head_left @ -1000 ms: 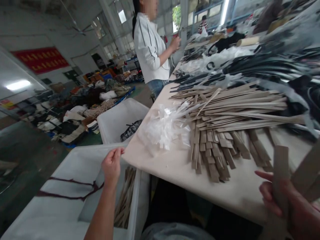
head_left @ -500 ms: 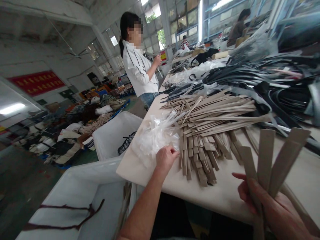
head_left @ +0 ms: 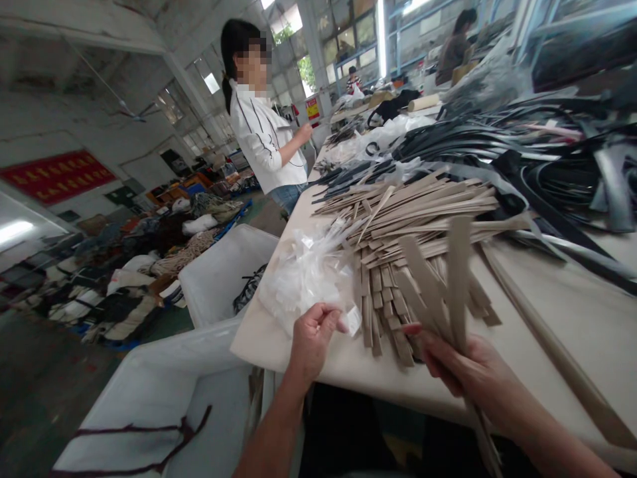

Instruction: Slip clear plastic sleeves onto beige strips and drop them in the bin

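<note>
My left hand (head_left: 312, 342) sits at the table's near edge, pinching a small white plastic tab (head_left: 353, 321) taken from beside a heap of clear plastic pieces (head_left: 308, 282). My right hand (head_left: 462, 362) is shut on several long beige strips (head_left: 438, 285), likely stiff fabric or leather, which stand up in a loose bunch. Just behind that hand lies a large pile of similar beige strips (head_left: 393, 245), partly hidden by the held ones. A longer strip (head_left: 560, 352) lies on the table to the right.
The cream table (head_left: 562, 312) runs away to the right, carrying heaps of black straps (head_left: 542, 159). White bins (head_left: 219, 272) stand below its left edge, one close under my left arm. A person in a white jacket (head_left: 263, 136) stands at the far end. Heaped goods cover the floor at left.
My left hand has moved from the bin's rim onto the table and now pinches a white tab. My right hand has shifted left, closer to the pile, with its strips drawn together.
</note>
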`<state>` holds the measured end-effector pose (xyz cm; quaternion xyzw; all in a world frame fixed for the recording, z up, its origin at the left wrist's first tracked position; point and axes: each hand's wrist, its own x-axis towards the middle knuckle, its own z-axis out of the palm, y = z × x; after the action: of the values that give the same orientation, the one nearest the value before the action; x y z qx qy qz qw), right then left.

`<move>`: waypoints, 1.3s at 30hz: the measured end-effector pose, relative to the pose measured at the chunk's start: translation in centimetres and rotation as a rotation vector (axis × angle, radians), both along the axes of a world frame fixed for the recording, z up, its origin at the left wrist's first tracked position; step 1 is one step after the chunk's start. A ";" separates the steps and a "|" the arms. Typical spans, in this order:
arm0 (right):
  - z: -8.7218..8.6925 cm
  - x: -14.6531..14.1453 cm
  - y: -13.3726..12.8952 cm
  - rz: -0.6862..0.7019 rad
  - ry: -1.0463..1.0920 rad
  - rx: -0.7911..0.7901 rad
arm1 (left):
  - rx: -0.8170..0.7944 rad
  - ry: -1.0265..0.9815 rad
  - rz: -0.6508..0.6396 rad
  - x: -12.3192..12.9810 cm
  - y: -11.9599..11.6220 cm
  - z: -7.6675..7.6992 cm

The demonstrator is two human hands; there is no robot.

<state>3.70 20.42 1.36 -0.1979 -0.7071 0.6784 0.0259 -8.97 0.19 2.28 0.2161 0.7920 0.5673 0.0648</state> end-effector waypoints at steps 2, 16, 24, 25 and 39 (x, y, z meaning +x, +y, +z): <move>1.3 -2.1 -1.6 0.140 0.012 0.042 | -0.051 0.021 -0.029 0.6 0.0 0.1; 6.7 -11.1 -1.8 0.120 0.177 0.469 | -0.027 -0.265 -0.217 1.5 0.4 -1.5; 8.5 -14.0 -2.0 0.094 0.186 0.623 | 0.142 -0.546 -0.314 1.8 0.7 -3.6; 8.6 -14.1 -2.2 0.095 0.185 0.630 | 0.140 -0.542 -0.328 2.0 0.7 -3.7; 9.1 -14.3 -1.6 0.071 0.167 0.668 | 0.191 -0.733 -0.255 3.8 1.5 -4.0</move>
<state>-10.62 18.78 10.47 -0.0974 -0.8920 0.4237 0.1236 -5.21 1.70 -1.73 0.1007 0.6269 0.6654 0.3926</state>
